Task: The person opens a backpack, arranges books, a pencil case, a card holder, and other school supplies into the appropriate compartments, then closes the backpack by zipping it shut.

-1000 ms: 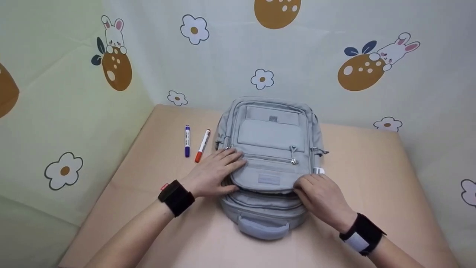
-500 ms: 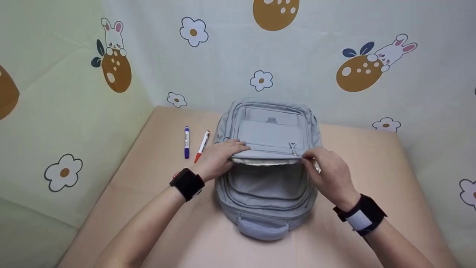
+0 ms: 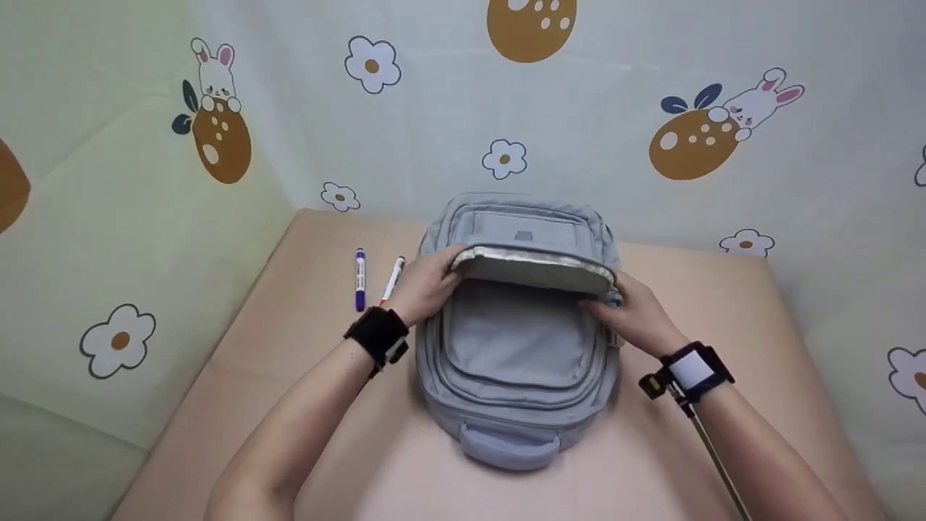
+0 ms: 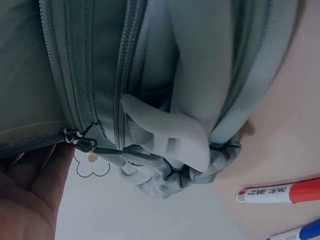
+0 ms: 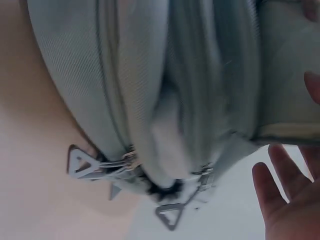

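Note:
A grey backpack (image 3: 521,340) lies on the table, its carry handle (image 3: 510,447) towards me. Its front flap (image 3: 535,268) is lifted and folded back, showing a pale inner edge and the grey pocket inside. My left hand (image 3: 430,284) holds the flap's left edge, fingers behind it and thumb at the front. At the flap's right edge, my right hand (image 3: 640,311) has its fingers behind the fabric and its thumb apart, towards the pocket. The right wrist view shows those fingers (image 5: 282,172) straight and spread. A zip pull (image 4: 82,140) hangs beside the left fingers.
Left of the backpack lie a blue marker (image 3: 360,281) and a red marker (image 3: 393,281), the latter partly hidden by my left hand. Metal zip pulls (image 5: 82,162) hang at the bag's right side. A patterned curtain (image 3: 434,108) stands behind the table (image 3: 289,347).
The flap has been lifted from nearly closed and folded back, away from me, uncovering the pocket. Both hands have moved up with it. The markers have stayed in place.

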Available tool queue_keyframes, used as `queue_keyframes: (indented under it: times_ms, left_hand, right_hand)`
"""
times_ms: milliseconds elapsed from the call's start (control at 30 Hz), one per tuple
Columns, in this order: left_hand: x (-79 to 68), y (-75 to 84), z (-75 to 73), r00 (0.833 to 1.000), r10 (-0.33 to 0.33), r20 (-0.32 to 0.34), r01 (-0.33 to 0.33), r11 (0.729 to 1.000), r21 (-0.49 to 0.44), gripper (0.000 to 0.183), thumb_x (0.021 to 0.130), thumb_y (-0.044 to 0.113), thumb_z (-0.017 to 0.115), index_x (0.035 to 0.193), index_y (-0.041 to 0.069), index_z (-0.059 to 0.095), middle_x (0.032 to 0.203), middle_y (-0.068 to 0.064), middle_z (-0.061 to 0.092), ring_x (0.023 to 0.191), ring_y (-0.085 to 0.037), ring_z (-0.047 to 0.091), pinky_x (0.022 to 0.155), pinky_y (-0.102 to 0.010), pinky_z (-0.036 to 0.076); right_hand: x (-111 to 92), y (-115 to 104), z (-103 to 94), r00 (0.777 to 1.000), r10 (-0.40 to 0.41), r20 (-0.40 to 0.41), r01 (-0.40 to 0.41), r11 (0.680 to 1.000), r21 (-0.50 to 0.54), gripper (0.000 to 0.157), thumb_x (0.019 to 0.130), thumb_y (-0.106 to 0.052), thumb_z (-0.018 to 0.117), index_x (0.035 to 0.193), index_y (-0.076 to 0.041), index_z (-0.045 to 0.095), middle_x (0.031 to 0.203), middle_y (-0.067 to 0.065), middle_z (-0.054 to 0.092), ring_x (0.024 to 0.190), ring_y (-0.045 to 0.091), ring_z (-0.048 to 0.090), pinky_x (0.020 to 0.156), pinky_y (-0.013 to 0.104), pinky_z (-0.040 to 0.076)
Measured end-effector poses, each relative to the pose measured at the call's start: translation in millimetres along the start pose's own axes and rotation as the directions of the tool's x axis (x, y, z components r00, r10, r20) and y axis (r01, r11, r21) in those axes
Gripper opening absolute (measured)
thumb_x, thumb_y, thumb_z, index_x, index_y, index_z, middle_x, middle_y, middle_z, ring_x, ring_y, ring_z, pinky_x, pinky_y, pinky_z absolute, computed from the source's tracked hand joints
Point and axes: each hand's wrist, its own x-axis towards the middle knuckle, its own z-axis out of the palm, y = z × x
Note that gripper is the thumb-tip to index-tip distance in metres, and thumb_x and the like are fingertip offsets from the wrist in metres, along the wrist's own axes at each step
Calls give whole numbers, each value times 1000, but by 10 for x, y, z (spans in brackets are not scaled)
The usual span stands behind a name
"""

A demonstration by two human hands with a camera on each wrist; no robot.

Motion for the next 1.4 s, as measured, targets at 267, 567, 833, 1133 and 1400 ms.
queue_keyframes:
  times_ms: [267, 567, 833, 1133, 1400]
  left_hand:
    - [141, -21, -3, 995, -89, -35, 87, 995, -46, 34, 106, 22, 52, 137, 11, 63, 134, -14, 65, 121, -35, 62, 104, -49, 46]
    - [290, -56, 17, 984, -173, -52, 169, 983, -68, 38, 105, 47, 53, 98, 11, 64, 79, -8, 57, 85, -31, 62, 81, -47, 49]
    - [255, -83, -6, 982, -187, -26, 181, 972, -152, 36, 102, 48, 58, 84, 16, 55, 70, 3, 41, 69, -22, 50, 66, -37, 42]
    - [-32, -178, -293, 969, -247, 19, 243, 928, -281, 65, 99, 69, 44, 122, 15, 71, 109, -6, 73, 104, -27, 67, 93, -44, 50]
    - [-64, -632, -437, 932, -353, -78, 361, 900, 246, 29, 102, 28, 57, 94, 6, 73, 90, -10, 71, 82, -29, 65, 76, -47, 53]
  right_hand:
    - [245, 148, 72, 996, 86, -6, -86, 996, -29, 45, 95, -43, 72, 123, -8, 68, 118, 9, 71, 103, 22, 65, 89, 40, 50]
    - [367, 140, 86, 985, 175, -4, -175, 983, -62, 45, 99, -50, 63, 99, -5, 61, 96, 15, 65, 84, 27, 61, 78, 39, 49]
    - [412, 115, 102, 967, 244, 74, -246, 969, 12, 56, 100, -55, 58, 116, -1, 62, 115, 18, 65, 101, 30, 61, 90, 43, 47]
    - [428, 65, 131, 958, 282, 58, -281, 959, -28, 60, 99, -61, 54, 107, -1, 60, 111, 19, 64, 95, 30, 61, 83, 41, 48]
    - [445, 66, 145, 955, 291, 54, -290, 957, -18, 55, 101, -58, 54, 91, -4, 55, 81, 11, 55, 70, 24, 56, 64, 35, 48]
